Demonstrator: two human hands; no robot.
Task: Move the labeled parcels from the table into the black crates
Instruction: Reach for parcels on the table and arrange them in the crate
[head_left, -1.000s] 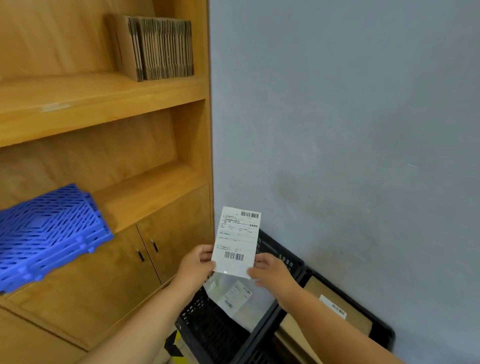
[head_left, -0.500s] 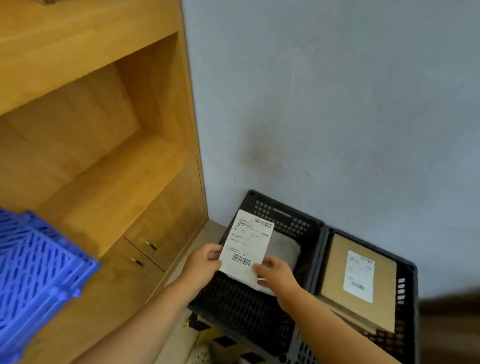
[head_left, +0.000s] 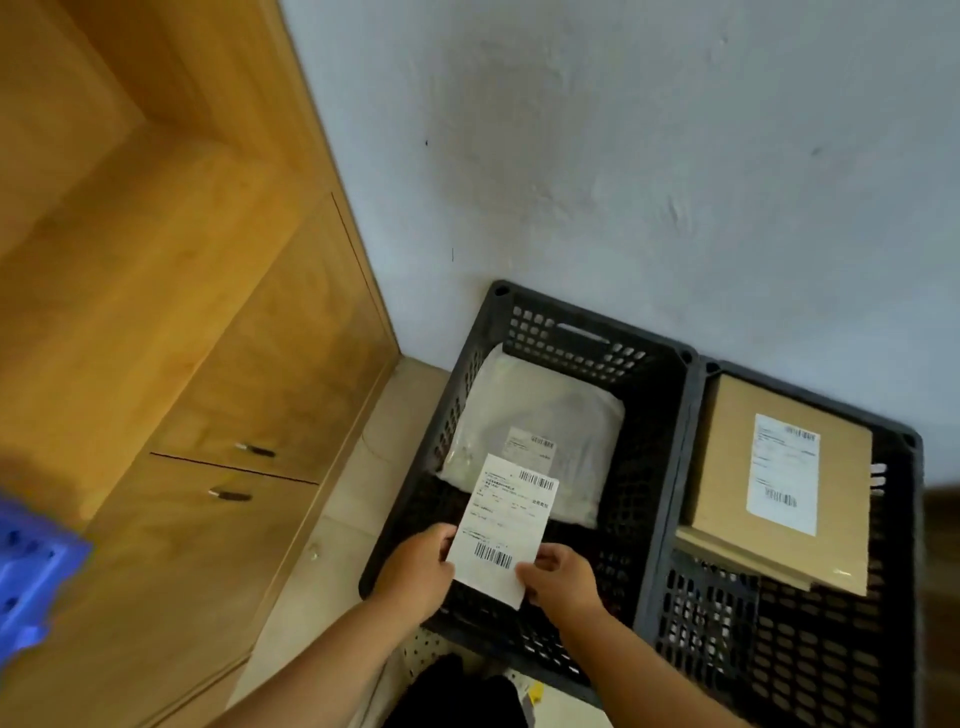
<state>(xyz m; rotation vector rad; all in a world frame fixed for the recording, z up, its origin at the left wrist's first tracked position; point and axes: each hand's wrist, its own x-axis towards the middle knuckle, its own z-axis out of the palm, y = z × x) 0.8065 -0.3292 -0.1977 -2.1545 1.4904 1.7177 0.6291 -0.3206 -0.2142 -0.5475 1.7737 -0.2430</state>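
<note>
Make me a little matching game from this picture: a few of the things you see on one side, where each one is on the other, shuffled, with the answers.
1. white label sheet
2. white plastic parcel
3. brown cardboard parcel
4. blue crate

A. in the right black crate
B. at the picture's left edge
C. held by the left hand and right hand
D. in the left black crate

Pairs: 1-C, 2-D, 3-A, 4-B
</note>
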